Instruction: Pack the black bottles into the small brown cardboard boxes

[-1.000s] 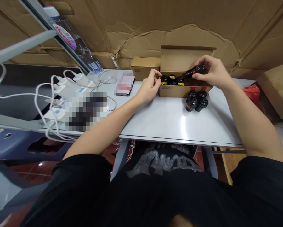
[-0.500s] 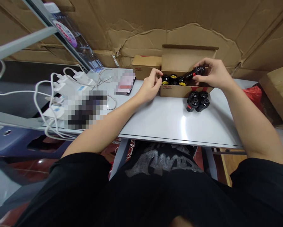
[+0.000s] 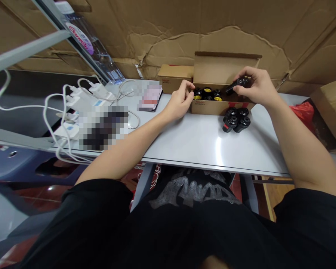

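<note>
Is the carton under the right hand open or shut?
Open. The carton has its lid flap standing raised at the back, and black parts, some ringed yellow, show inside.

"What sort of place is this?"
"A small workshop or packing corner, seemingly; the edges are too cropped to be sure."
"What shows it?"
"Cardboard sheeting behind a pale tabletop, an open carton of black fittings (more stand just in front), and a grey metal frame."
</note>
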A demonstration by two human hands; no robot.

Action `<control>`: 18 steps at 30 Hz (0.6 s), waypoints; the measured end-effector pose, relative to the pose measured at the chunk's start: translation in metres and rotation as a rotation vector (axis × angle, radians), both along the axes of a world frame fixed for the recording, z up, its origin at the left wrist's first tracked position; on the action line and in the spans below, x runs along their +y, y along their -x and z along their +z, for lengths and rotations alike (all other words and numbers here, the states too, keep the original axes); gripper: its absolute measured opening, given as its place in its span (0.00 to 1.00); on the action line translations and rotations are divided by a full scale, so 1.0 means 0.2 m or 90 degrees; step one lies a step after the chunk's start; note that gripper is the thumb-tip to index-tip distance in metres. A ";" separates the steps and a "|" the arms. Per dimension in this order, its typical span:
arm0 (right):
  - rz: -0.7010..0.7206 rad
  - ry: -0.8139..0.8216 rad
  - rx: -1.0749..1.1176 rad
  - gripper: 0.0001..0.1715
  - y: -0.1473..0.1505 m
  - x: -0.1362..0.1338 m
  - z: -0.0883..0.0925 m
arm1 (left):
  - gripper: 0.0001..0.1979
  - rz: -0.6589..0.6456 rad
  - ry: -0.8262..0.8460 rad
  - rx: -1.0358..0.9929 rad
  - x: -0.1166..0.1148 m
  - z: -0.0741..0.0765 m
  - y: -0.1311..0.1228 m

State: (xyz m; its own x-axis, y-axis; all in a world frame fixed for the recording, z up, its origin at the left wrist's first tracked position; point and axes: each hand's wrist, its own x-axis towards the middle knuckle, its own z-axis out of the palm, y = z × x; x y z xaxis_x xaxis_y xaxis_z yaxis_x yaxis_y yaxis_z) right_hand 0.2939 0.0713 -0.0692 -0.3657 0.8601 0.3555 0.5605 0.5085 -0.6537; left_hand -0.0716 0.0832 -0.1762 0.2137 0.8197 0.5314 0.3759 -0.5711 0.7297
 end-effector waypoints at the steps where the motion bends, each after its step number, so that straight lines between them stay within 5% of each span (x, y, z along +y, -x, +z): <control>1: 0.010 0.008 -0.004 0.23 0.00 0.00 0.01 | 0.21 0.000 0.001 0.001 0.00 0.00 0.00; 8: 0.042 0.113 0.056 0.34 -0.03 -0.02 0.04 | 0.17 -0.007 0.013 -0.004 0.00 0.00 0.01; 18: 0.017 0.101 0.113 0.27 -0.05 0.01 0.02 | 0.20 -0.002 -0.023 0.051 0.01 0.00 0.02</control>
State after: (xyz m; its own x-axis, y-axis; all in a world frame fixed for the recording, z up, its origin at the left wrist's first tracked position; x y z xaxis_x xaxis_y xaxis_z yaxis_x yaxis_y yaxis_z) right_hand 0.3030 0.0735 -0.0650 -0.3327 0.9015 0.2769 0.4180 0.4042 -0.8136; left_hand -0.0764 0.0856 -0.1771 0.2590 0.7993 0.5423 0.4303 -0.5981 0.6761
